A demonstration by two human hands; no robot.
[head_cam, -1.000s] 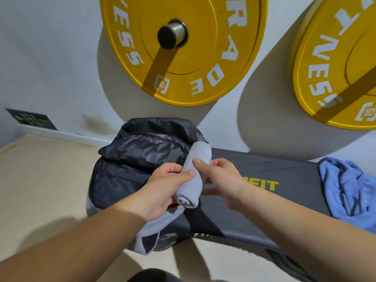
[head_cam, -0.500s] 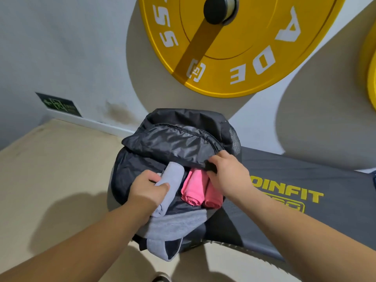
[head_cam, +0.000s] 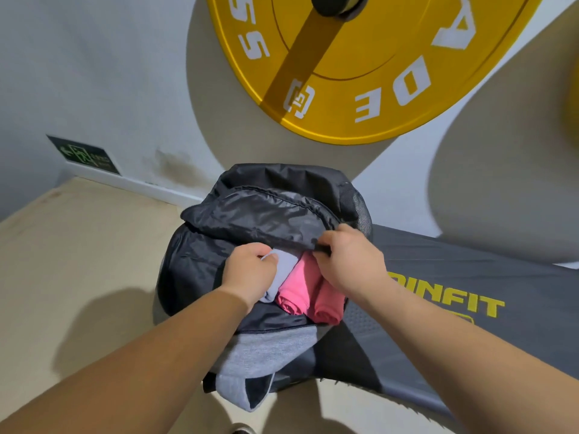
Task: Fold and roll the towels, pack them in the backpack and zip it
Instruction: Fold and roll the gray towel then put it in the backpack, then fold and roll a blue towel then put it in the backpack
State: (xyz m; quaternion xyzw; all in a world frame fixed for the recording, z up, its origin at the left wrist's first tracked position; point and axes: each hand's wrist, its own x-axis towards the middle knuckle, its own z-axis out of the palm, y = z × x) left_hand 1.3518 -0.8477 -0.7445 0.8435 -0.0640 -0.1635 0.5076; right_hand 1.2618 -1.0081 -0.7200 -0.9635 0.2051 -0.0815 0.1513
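Note:
A black backpack (head_cam: 200, 261) lies open on the left end of a dark bench (head_cam: 470, 277). Two rolled pink towels (head_cam: 300, 286) lie side by side in its mouth. My left hand (head_cam: 247, 274) grips a rolled grey towel (head_cam: 283, 267) and holds it inside the opening, just left of the pink rolls. My right hand (head_cam: 347, 261) pinches the edge of the backpack's top flap (head_cam: 266, 217) and holds it lifted over the towels. The grey towel's far end is hidden under the flap.
A grey fabric panel of the backpack (head_cam: 266, 346) hangs over the bench's near edge. A yellow weight plate (head_cam: 376, 67) hangs on the wall behind, with another at the right frame edge. Beige floor (head_cam: 78, 261) lies to the left.
My left hand carried the grey roll from above the bench down into the backpack beside the pink rolls. My right hand let go of the roll and took the flap. The view shifted left.

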